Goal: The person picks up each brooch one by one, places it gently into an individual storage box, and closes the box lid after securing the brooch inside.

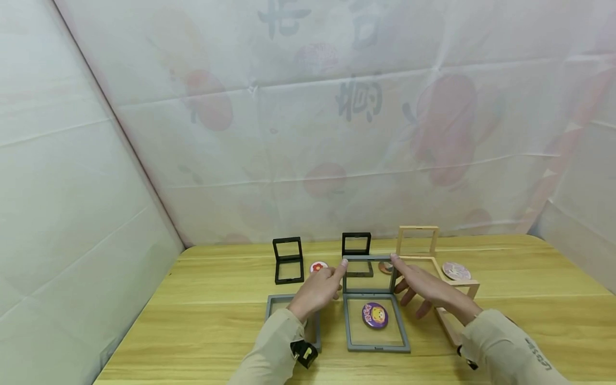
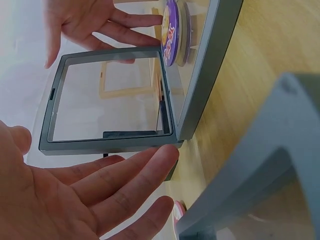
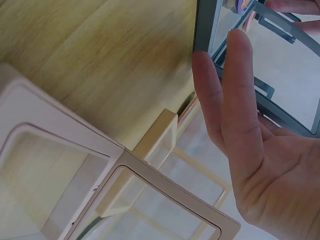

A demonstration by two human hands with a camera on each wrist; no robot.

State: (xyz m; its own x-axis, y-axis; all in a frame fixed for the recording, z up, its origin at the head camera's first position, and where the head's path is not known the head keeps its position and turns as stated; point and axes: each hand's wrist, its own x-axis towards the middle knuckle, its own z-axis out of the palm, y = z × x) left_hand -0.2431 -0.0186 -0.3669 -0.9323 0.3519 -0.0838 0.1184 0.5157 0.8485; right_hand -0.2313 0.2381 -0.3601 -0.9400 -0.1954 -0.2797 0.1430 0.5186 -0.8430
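Note:
A grey hinged display frame (image 1: 377, 348) lies unfolded on the table, one clear panel flat and the other standing up. On the flat panel's film sits a round purple badge (image 1: 375, 315) with a yellow cartoon animal. My left hand (image 1: 315, 293) is at the upright panel's left edge, thumb at the top corner; in the left wrist view its fingers (image 2: 132, 197) stretch loosely alongside the hinge. At the right edge is my right hand (image 1: 425, 286), with its fingers (image 3: 240, 100) extended beside the frame in the right wrist view. Neither hand is curled around the frame.
Another grey frame (image 1: 279, 297) lies partly under my left forearm. Black frames (image 1: 289, 259) (image 1: 356, 235) stand unfolded at the back. Near them lies a red-flower badge (image 1: 318, 266). Beige frames (image 1: 418, 228) (image 3: 165, 185) and a pale round badge (image 1: 456, 271) are on the right.

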